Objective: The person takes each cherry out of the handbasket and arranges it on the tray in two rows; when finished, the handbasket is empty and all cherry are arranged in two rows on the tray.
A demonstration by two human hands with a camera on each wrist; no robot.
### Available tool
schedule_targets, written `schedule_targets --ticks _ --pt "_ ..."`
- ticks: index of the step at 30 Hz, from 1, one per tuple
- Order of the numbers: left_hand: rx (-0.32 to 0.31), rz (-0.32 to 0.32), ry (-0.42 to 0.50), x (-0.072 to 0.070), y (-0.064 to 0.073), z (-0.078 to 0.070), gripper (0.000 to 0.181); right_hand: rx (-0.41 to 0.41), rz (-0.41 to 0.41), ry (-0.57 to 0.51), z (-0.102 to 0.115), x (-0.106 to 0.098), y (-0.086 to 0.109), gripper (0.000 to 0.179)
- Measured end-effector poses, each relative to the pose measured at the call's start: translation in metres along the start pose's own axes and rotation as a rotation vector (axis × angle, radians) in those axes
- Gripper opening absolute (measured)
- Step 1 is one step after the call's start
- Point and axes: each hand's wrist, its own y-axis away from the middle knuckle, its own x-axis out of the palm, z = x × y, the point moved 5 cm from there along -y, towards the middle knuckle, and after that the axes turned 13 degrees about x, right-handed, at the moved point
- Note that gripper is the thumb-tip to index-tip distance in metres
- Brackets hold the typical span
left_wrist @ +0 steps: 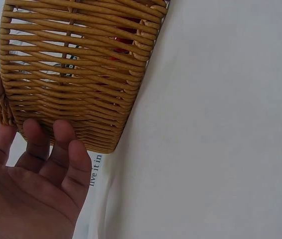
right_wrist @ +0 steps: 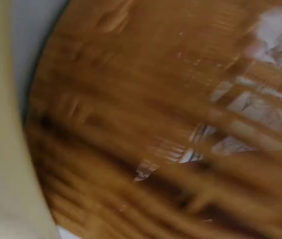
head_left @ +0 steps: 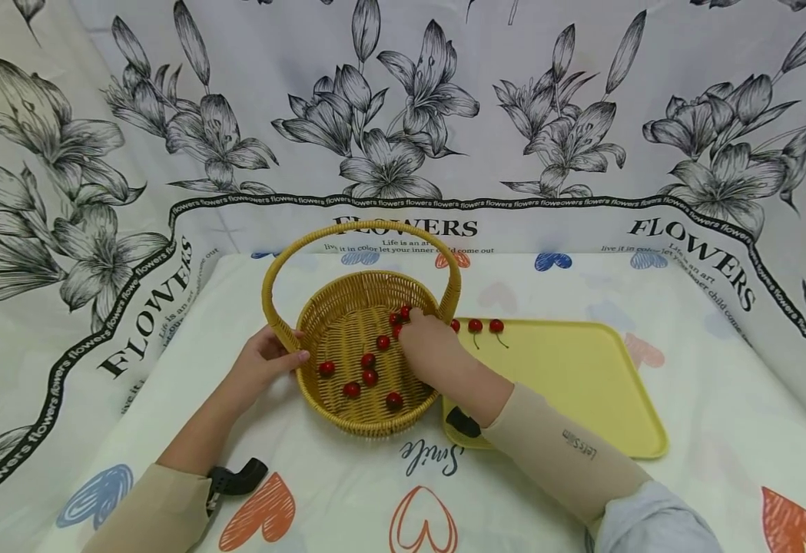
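A yellow wicker basket (head_left: 364, 426) with a tall hoop handle stands on the table, holding several red cherries (head_left: 393, 401). My left hand (head_left: 267, 361) grips its left side at the foot of the handle, thumb over the rim. In the left wrist view, the fingers of that hand (left_wrist: 41, 174) curl along the outside of the weave (left_wrist: 76, 94). Reaching over the right rim, my right hand (head_left: 437, 349) is inside the basket, its fingers right by a cluster of cherries (head_left: 406, 312). Its fingertips are mostly hidden, and I cannot tell whether they pinch a cherry. Blurred wickerwork (right_wrist: 131, 99) fills the right wrist view.
To the right of the basket lies a yellow tray (head_left: 562, 384), under my right forearm. Along its far edge sit a few cherries with stems (head_left: 496, 326). The white tablecloth (head_left: 333, 499) has printed hearts, and a flower-patterned curtain (head_left: 485, 153) hangs behind.
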Motion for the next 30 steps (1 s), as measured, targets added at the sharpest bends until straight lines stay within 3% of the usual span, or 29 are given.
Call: schedule_targets --ticks 8,15,22,27,30 --pt "-0.008 0.0 -0.004 0.001 0.001 0.002 0.041 0.025 -0.017 0.136 0.007 0.008 -0.016 0.009" --pt "-0.013 0.001 -0.016 0.0 0.0 0.001 0.038 0.013 0.047 0.068 0.001 0.002 -0.012 0.007" --pt "-0.016 -0.005 -0.039 -0.001 -0.001 -0.001 0.039 -0.062 0.094 -0.239 -0.022 -0.028 0.012 0.022" --pt "-0.014 -0.008 -0.031 0.0 -0.001 -0.001 0.038 -0.169 0.049 -0.452 -0.044 -0.046 0.036 0.029" --pt "-0.016 -0.005 -0.035 0.001 -0.001 -0.001 0.038 -0.185 0.039 -0.569 -0.061 -0.054 0.05 0.028"
